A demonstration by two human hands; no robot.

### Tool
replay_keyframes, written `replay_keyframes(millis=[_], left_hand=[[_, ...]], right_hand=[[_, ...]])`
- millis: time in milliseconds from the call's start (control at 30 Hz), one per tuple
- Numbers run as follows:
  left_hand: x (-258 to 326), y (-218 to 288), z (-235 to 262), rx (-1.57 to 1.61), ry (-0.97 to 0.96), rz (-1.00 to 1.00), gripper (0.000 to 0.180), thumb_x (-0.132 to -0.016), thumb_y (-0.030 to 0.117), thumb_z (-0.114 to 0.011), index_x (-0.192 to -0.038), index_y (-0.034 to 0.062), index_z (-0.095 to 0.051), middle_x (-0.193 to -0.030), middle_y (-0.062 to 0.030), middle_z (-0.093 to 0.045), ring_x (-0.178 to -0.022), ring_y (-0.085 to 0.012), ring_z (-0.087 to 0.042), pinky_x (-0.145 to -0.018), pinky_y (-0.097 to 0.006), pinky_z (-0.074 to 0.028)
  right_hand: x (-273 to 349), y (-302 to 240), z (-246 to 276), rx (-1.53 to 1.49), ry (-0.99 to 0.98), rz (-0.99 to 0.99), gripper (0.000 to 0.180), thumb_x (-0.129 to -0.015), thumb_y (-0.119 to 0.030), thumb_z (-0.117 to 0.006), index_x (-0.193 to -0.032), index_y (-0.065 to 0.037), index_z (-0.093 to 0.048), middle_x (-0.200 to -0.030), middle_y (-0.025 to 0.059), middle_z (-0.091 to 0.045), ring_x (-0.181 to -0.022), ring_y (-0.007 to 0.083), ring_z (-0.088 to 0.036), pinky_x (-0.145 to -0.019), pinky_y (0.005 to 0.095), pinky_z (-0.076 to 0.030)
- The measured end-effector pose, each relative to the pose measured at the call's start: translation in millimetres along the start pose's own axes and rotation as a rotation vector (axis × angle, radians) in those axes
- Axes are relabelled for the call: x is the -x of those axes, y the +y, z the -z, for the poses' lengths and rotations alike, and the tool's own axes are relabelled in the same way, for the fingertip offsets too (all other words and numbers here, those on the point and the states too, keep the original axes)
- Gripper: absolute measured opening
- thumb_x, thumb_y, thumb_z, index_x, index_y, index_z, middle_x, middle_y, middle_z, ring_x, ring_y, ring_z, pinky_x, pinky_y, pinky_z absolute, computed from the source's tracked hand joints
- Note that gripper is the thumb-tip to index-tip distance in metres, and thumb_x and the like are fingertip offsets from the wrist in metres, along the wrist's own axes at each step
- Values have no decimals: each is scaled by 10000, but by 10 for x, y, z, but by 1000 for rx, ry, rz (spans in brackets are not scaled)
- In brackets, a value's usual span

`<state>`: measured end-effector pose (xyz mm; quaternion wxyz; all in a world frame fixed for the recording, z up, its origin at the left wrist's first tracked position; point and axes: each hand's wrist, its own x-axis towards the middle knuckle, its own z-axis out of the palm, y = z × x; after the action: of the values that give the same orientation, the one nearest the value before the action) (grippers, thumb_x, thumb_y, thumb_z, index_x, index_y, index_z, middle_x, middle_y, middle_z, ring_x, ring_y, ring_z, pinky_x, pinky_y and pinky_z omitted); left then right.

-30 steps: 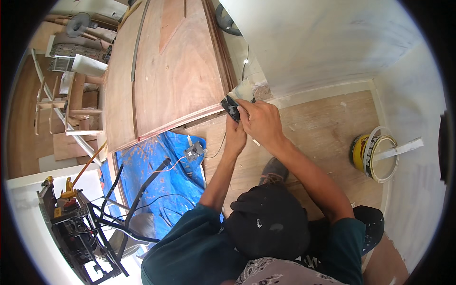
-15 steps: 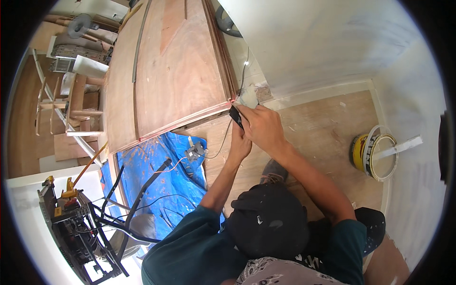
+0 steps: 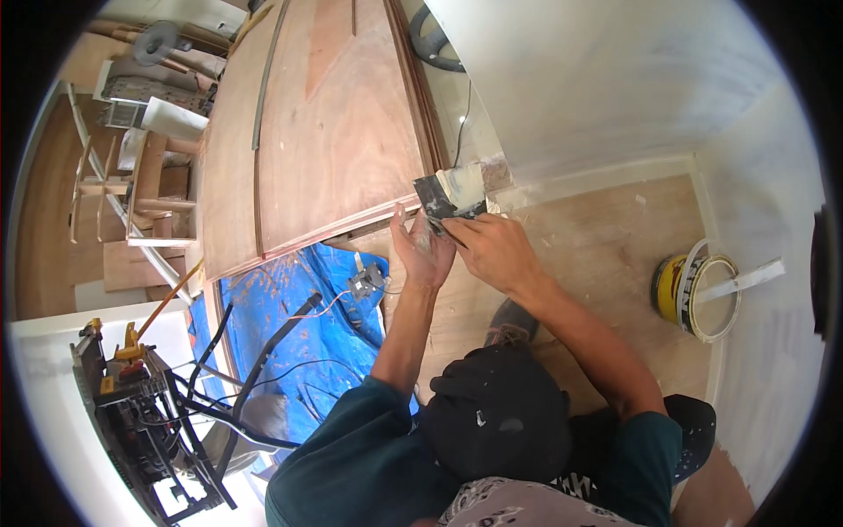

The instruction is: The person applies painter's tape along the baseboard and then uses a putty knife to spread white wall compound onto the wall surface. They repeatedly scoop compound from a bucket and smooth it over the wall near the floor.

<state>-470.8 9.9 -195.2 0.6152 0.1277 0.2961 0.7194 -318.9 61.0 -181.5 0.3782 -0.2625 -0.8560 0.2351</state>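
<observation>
My right hand (image 3: 502,252) is closed on a putty knife with a wide dark blade (image 3: 433,195), its fingers over the near edge. Pale putty (image 3: 461,184) covers part of the blade. Just left of it, my left hand (image 3: 423,262) is turned palm up with the fingers apart. Grey-white smears mark that palm, which lies against or very close to the blade's near edge; contact is hard to tell. Both hands are beside the corner of a stack of plywood sheets (image 3: 342,132).
A yellow and black bucket (image 3: 669,285) with a pale stick (image 3: 742,277) across it stands at right by the wall. A blue tarp (image 3: 277,351) with cables and a grey electrical box (image 3: 366,281) lies at left, near a black power tool on a stand (image 3: 145,413).
The blade has turned from nearly edge-on to showing its wide face with putty. My left hand has opened out, palm up, and shifted slightly left.
</observation>
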Motion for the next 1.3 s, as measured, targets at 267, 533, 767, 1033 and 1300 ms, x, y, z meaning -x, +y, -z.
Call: replay_keyframes(millis=[267, 533, 767, 1033, 1300], left_hand=[[140, -454, -97, -247, 112, -146, 406, -1090, 406, -407, -1319, 106, -558, -1247, -38, -620, -1199, -185, -569, -1044, -370, -426], [-45, -14, -69, -217, 204, 9, 277, -1043, 179, -538, -1281, 38, -551, -1208, -96, -663, -1072, -213, -647, -1015, -412, -498], [-58, 397, -11, -161, 124, 172, 312, -1028, 251, -558, -1267, 54, -601, -1238, -66, -680, -1142, -210, -624, -1036, -383, -455], [-28, 224, -63, -145, 141, 134, 365, -1052, 310, -520, -1276, 43, -628, -1277, -108, -678, -1202, -251, -612, -1095, -409, -422], [-1, -129, -133, -210, 158, -30, 413, -1075, 376, -486, -1309, 46, -569, -1286, -77, -643, -1228, -224, -570, -1121, -403, -379]], right_hand=[[-137, 44, -41, -52, 29, -286, 203, -845, -147, -682, -1012, -40, -721, -702, 190, -668, -647, 374, -655, -616, 482, -533], [-161, 124, 171, -18, -176, -247, 174, -868, -167, -646, -986, -62, -718, -771, 162, -692, -716, 361, -672, -654, 483, -542], [98, 153, 7, 138, -216, 30, 295, -851, -117, -608, -1135, -63, -665, -972, 57, -723, -837, 260, -695, -688, 406, -573], [163, 124, -123, 111, -115, 55, 340, -838, -111, -623, -1167, -35, -652, -1020, 55, -724, -811, 240, -689, -674, 370, -578], [57, 80, -106, 60, 52, -45, 314, -812, -67, -634, -1122, -24, -648, -951, 66, -725, -767, 256, -680, -623, 389, -566]])
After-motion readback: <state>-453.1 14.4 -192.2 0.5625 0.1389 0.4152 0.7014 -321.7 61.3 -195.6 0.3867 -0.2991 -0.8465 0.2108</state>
